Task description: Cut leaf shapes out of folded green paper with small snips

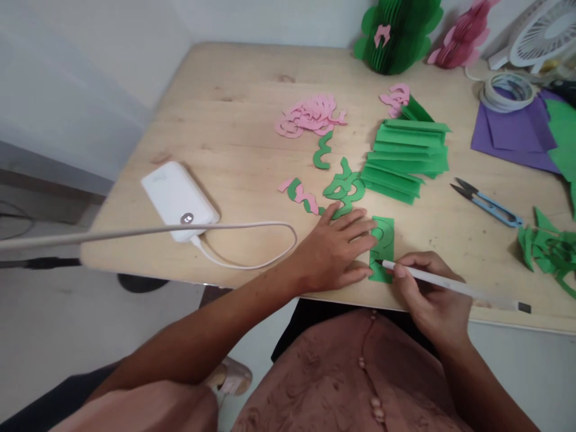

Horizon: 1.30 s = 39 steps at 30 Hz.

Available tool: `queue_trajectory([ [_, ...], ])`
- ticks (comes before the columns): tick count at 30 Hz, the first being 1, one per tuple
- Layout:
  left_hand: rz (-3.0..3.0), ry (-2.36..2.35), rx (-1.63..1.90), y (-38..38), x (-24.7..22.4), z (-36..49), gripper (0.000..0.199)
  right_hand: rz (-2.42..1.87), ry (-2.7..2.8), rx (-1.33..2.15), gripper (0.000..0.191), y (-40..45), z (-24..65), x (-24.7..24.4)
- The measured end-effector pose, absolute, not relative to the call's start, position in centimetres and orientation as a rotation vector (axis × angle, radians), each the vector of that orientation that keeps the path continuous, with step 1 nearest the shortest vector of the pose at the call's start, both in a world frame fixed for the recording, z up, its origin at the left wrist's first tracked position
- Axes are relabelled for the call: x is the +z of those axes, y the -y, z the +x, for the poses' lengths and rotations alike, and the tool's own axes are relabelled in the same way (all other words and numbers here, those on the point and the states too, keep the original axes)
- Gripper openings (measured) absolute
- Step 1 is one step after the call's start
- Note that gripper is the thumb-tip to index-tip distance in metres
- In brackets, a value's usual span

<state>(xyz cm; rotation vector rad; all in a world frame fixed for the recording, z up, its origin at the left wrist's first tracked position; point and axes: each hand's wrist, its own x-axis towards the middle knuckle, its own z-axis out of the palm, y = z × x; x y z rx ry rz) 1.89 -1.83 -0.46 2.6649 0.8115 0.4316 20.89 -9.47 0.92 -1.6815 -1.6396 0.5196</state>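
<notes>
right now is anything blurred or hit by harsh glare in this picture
Head view: soft light, no strong glare on the tabletop; head view: the white pen looks smeared toward its rear end, past the right hand; head view: the dark curves on the green card look a little soft but can be made out.

I can count two hands (pixel 335 252), one pen (pixel 443 282), one pair of scissors (pixel 479 198), one power bank (pixel 175 195), one fan (pixel 546 33).
</notes>
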Motion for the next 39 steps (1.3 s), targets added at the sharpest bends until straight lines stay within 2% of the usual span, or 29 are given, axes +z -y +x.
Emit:
queue_trajectory([
  [39, 2.671, -0.809, 0.45, 1.83, -0.56, 1.86, 0.037, -1.648, 1.821, 0.445, 0.01, 9.25, 20.88, 1.27],
])
